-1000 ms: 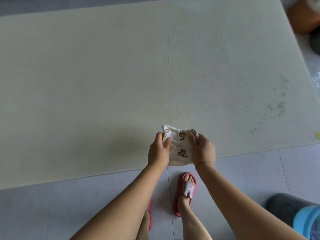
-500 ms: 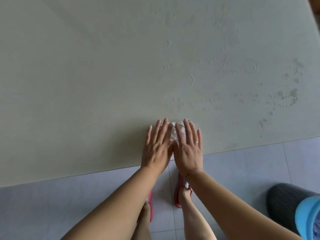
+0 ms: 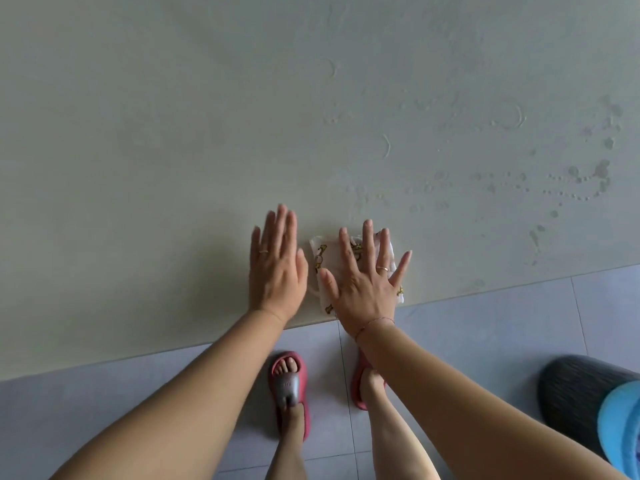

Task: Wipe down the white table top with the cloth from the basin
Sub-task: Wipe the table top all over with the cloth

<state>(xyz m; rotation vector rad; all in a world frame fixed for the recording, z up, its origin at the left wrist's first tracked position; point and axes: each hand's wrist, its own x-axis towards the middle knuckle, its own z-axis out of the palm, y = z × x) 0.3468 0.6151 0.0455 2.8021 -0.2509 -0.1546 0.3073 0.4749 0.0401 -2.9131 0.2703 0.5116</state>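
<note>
A small white cloth (image 3: 320, 261) with yellow cartoon prints lies folded flat on the white table top (image 3: 173, 140), close to its near edge. My right hand (image 3: 367, 282) presses down on it with fingers spread straight, covering most of it. My left hand (image 3: 277, 265) lies flat with straight fingers on the bare table just left of the cloth, apart from it. Water drops and curved wet marks (image 3: 568, 178) dot the table to the right and beyond the cloth.
The table's near edge (image 3: 138, 358) runs diagonally above a grey tiled floor (image 3: 485, 327). My feet in red slippers (image 3: 289, 386) stand under the edge. A dark ribbed object (image 3: 575, 393) and a blue basin rim (image 3: 620, 427) sit at the lower right.
The cloth went from being held up in both hands to lying flat on the table. My left hand has since slid left off it; my right hand stays on it, fingers spread.
</note>
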